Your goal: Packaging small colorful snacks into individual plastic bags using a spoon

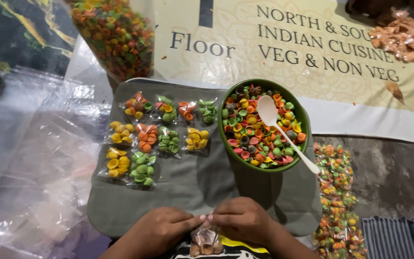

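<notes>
From the head camera, the left hand (156,231) and right hand (243,219) met fingertip to fingertip, both pinching a small clear plastic packet (206,240) of orange shell-shaped crisps at the bottom edge, just below the knuckles. Ahead on a grey-green cloth mat (192,184) lay glossy sealed packets (142,139) of yellow, orange and green shells in rows. Beside them stood a round green bowl (226,144) heaped with mixed shells, a white plastic spoon (281,129) resting in it. Crinkled clear plastic sheets (34,158) covered the floor to the left.
</notes>
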